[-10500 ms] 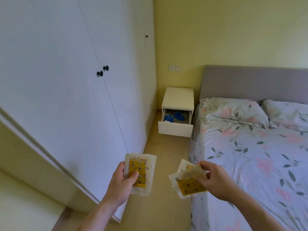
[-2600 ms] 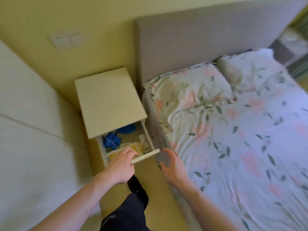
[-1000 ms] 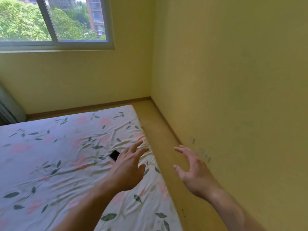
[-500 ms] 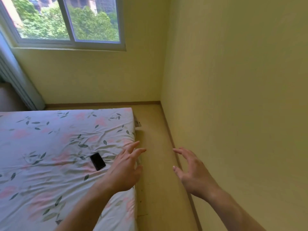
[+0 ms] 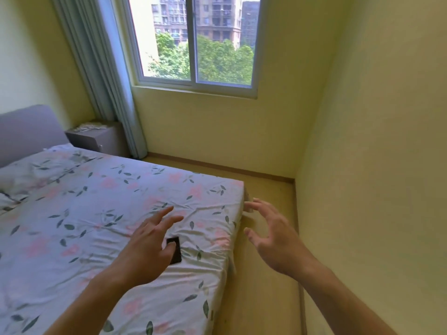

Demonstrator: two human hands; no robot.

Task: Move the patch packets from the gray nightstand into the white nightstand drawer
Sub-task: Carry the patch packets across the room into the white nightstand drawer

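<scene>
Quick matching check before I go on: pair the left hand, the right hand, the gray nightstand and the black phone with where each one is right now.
Things:
1. left hand
2. right hand
3. gray nightstand
4. black phone

Places:
A. far corner, beside the curtain, pale items on top
B. lying on the floral bed sheet
C. over the floor strip past the bed's foot, empty
D. over the bed, partly covering the phone, empty

Pairs: 1-D, 2-C, 3-A, 4-B

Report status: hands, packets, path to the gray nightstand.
Left hand and right hand open, empty. Pale packets on gray nightstand, far corner by curtain. Bed lies between; floor strip alongside.
</scene>
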